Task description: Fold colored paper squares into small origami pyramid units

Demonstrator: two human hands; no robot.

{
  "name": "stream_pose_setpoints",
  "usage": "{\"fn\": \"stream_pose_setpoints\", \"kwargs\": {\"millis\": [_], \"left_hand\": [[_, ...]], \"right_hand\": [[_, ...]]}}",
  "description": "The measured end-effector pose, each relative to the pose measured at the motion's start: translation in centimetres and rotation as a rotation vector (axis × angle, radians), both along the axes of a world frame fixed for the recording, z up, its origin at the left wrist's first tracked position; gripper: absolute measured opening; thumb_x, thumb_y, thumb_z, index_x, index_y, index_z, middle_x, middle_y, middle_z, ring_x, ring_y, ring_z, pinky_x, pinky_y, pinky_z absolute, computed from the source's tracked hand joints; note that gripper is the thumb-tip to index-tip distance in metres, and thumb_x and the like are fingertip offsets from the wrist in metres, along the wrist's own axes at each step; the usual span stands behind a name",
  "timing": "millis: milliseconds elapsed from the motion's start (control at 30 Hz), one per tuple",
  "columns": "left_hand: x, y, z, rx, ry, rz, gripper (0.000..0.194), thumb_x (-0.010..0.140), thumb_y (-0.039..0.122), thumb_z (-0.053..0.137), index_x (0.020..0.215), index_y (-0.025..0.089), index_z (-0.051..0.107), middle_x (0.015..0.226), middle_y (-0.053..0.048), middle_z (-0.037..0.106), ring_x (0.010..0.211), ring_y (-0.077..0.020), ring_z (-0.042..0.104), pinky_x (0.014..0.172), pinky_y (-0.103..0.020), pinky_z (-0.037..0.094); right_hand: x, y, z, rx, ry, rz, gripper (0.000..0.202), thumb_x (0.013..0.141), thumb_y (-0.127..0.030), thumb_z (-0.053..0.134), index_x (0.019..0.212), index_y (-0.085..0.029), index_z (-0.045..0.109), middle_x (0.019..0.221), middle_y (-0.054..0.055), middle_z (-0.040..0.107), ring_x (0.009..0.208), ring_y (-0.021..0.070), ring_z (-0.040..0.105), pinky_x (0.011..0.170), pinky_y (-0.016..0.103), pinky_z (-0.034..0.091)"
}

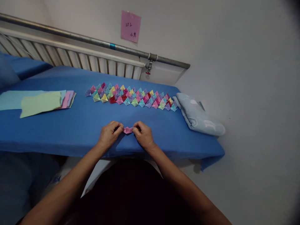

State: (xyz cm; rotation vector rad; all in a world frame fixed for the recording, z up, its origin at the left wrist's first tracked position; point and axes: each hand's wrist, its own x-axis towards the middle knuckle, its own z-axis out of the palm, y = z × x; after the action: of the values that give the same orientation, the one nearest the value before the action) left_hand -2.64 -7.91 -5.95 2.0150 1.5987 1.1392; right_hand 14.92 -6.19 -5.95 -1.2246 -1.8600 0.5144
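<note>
A small pink folded paper boat point(127, 130) is stretched between my two hands, just above the near part of the blue cloth. My left hand point(111, 133) pinches its left end between thumb and forefinger. The right end is pinched the same way by my right hand point(143, 134). Beyond my hands, several rows of folded paper boats point(134, 102) in pink, blue, yellow, green, purple and red stand close together on the cloth.
Sheets of coloured paper point(41, 103) lie stacked at the left, light green on top. A folded light-blue blanket point(199, 115) rests at the right end of the blue cloth point(70, 131). Behind are a radiator point(93, 62), a metal pipe point(79, 38) and a wall with a pink note point(130, 26).
</note>
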Motion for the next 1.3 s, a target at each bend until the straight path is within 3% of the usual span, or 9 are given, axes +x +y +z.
{"fn": "stream_pose_setpoints", "kwargs": {"millis": [167, 367, 767, 1167, 1300], "left_hand": [[0.1, 0.1, 0.0, -0.012, 0.017, -0.006, 0.02, 0.088, 0.031, 0.049, 0.079, 0.02, 0.064, 0.078, 0.0, 0.064, 0.075, -0.015, 0.059, 0.072, -0.027, 0.044], [0.5, 0.3, -0.3, -0.025, 0.116, -0.012, 0.023, 0.079, 0.039, 0.065, 0.09, 0.019, 0.064, 0.082, -0.001, 0.063, 0.073, -0.016, 0.057, 0.071, -0.03, 0.042], [0.8, 0.3, 0.0, -0.051, 0.213, -0.013, 0.014, 0.084, 0.033, 0.061, 0.084, 0.021, 0.066, 0.082, -0.001, 0.065, 0.079, -0.0181, 0.059, 0.075, -0.031, 0.038], [0.9, 0.6, -0.6, -0.024, 0.082, 0.066, 0.02, 0.083, 0.031, 0.063, 0.098, 0.018, 0.067, 0.088, -0.005, 0.069, 0.078, -0.0183, 0.063, 0.076, -0.032, 0.046], [0.5, -1.0, 0.5, 0.019, 0.006, 0.065, 0.026, 0.083, 0.029, 0.06, 0.106, 0.018, 0.064, 0.102, -0.007, 0.067, 0.09, -0.0189, 0.063, 0.087, -0.034, 0.048]], "right_hand": [[0.1, -0.2, 0.1, -0.02, 0.028, -0.007, 0.011, 0.079, -0.019, 0.046, 0.072, -0.021, 0.054, 0.064, -0.004, 0.054, 0.058, 0.0106, 0.048, 0.058, 0.021, 0.038], [0.0, -0.5, 0.1, -0.016, 0.016, 0.034, 0.009, 0.079, -0.021, 0.05, 0.071, -0.021, 0.055, 0.064, -0.004, 0.054, 0.059, 0.0111, 0.047, 0.06, 0.022, 0.038], [0.1, -0.6, 0.2, -0.041, 0.012, 0.036, 0.01, 0.078, -0.021, 0.048, 0.07, -0.021, 0.053, 0.062, -0.004, 0.053, 0.058, 0.011, 0.046, 0.059, 0.022, 0.037], [-0.3, -0.5, 0.1, -0.07, 0.063, 0.038, 0.01, 0.078, -0.02, 0.048, 0.07, -0.02, 0.054, 0.066, -0.002, 0.056, 0.06, 0.0113, 0.049, 0.063, 0.024, 0.041], [0.7, -2.7, 1.9, -0.101, 0.108, 0.067, 0.011, 0.081, -0.027, 0.054, 0.085, -0.019, 0.061, 0.076, 0.001, 0.061, 0.066, 0.0129, 0.055, 0.066, 0.025, 0.045]]}}
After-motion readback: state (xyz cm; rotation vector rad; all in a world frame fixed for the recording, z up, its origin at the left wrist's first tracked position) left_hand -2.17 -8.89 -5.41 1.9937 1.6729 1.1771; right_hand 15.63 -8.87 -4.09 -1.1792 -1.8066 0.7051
